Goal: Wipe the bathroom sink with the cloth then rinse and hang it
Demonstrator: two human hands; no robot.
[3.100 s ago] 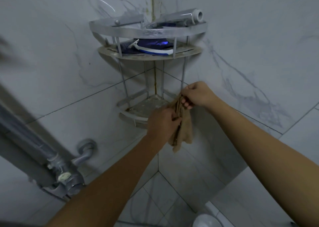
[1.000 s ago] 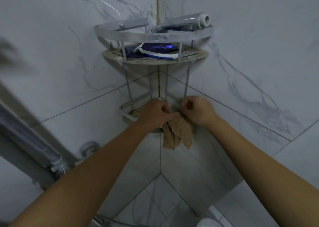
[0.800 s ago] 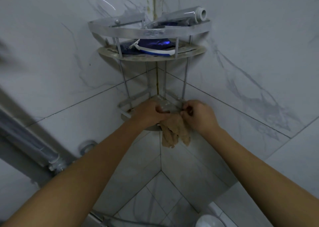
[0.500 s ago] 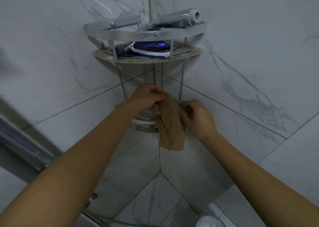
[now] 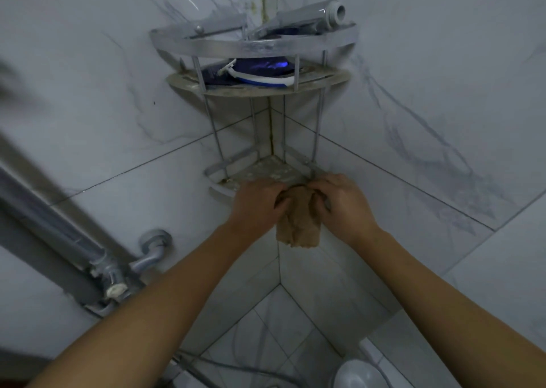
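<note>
Both hands up at the corner rack (image 5: 254,46). Tan cloth (image 5: 298,225) right at the front edge of the lower shelf (image 5: 266,170), bunched tight at the top, coarse and wrinkled, hanging down in a short folded flap with a squared-off end. Left hand (image 5: 255,204) curled round its left side, right hand (image 5: 344,203) gripping its right side, close together with only the cloth between. Actually looped over the rail or not: hidden behind the fingers. Bottom end dangling free in front of the grey marbled tiles.

Tan cloth (image 5: 299,220) — bunched, hanging down
</note>
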